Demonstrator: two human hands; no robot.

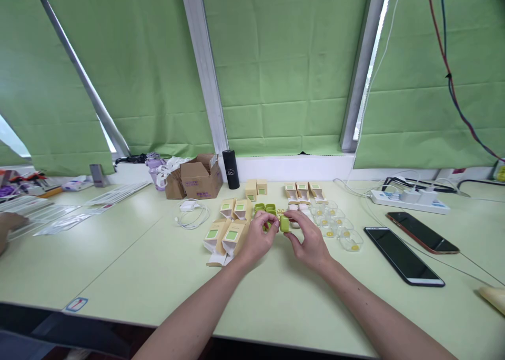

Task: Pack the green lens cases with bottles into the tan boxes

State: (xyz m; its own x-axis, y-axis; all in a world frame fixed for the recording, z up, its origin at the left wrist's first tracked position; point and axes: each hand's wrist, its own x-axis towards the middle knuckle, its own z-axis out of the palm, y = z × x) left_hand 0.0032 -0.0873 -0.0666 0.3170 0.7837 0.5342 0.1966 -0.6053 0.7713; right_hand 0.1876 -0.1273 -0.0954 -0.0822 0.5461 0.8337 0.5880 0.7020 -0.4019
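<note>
Left hand (257, 240) and right hand (312, 242) both pinch the green case (284, 223) between them; even fingertip pressure should prevent slipping.

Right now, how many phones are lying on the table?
2. A black phone lies on the table right of the right hand, which holds a green case. A second phone, red-edged, lies just behind it, near the power strip. None seems hidden.

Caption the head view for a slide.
Over the table, left hand and right hand hold a small green case beside tan cartons.
</note>
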